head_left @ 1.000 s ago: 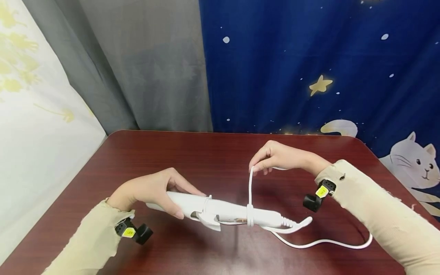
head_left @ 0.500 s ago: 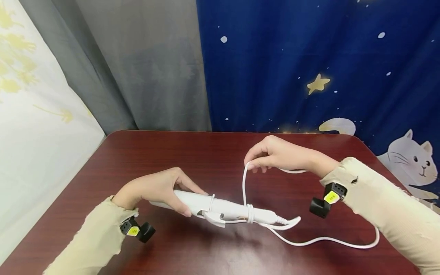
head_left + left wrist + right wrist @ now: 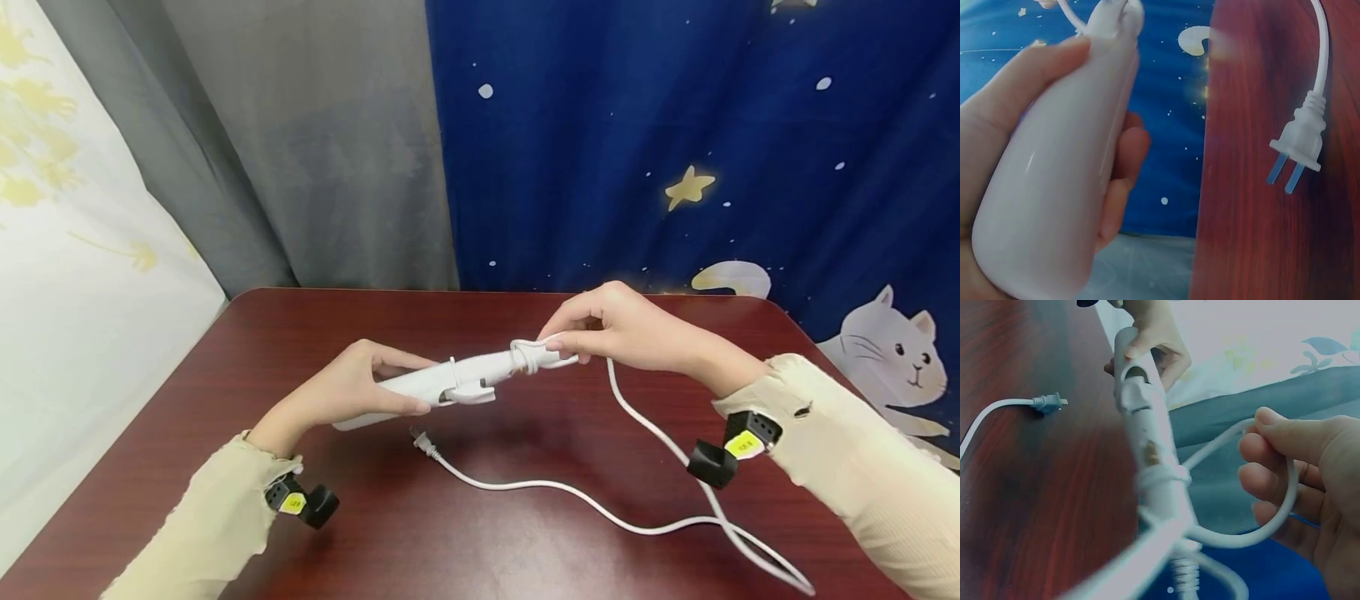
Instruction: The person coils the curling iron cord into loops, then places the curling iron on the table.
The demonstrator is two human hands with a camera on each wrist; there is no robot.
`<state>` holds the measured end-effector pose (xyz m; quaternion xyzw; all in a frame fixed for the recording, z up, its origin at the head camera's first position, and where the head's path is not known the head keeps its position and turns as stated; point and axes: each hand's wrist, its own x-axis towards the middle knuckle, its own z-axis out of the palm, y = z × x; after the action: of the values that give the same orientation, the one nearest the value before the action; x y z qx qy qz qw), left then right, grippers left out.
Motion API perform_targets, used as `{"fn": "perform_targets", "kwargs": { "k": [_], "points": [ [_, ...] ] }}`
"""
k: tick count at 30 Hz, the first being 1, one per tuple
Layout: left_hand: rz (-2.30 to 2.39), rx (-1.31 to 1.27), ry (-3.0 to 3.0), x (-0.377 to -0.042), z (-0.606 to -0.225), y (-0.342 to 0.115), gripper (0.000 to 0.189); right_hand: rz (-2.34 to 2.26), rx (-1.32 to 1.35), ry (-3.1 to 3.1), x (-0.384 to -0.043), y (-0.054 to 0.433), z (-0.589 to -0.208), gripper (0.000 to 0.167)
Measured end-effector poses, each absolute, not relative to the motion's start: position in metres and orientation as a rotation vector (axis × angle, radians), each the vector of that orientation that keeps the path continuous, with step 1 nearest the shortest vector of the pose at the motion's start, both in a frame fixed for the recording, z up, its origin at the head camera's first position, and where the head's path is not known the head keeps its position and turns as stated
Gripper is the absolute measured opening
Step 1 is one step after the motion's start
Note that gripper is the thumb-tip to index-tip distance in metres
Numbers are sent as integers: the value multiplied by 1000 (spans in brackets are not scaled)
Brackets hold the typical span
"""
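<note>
A white curling iron (image 3: 450, 382) is lifted above the dark red table (image 3: 225, 392). My left hand (image 3: 360, 387) grips its thick handle end (image 3: 1066, 187). My right hand (image 3: 600, 333) pinches a loop of the white cord (image 3: 1272, 519) at the other end, where the cord is wound round the barrel (image 3: 1160, 481). The rest of the cord (image 3: 600, 508) trails over the table. Its two-pin plug (image 3: 422, 439) lies on the wood under the iron, seen too in the left wrist view as the plug (image 3: 1300, 144).
Grey curtain (image 3: 300, 150) and a blue star-and-cat cloth (image 3: 675, 150) hang behind the table's far edge. A pale floral fabric (image 3: 67, 250) lies to the left. Small black cameras sit under both wrists.
The curling iron was lifted off the table and tilted up to the right. The cord has come partly unwound; the plug now lies free on the table. The right hand moved closer to the barrel.
</note>
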<state>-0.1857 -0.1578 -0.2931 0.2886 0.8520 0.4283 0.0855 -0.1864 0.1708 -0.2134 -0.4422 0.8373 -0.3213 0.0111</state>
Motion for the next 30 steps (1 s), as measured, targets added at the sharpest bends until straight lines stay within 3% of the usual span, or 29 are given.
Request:
{"fn": "perform_targets", "kwargs": {
  "k": [11, 18, 30],
  "points": [
    [1645, 654, 2579, -183, -293, -154, 44, -1220, -1128, 2697, -178, 177, -230, 24],
    [1754, 554, 2585, -182, -291, -154, 47, -1311, -1166, 2669, -179, 183, -250, 36],
    [1903, 495, 2495, -181, -281, -152, 50, -1590, -1180, 2546, -177, 202, -280, 28]
  ]
}}
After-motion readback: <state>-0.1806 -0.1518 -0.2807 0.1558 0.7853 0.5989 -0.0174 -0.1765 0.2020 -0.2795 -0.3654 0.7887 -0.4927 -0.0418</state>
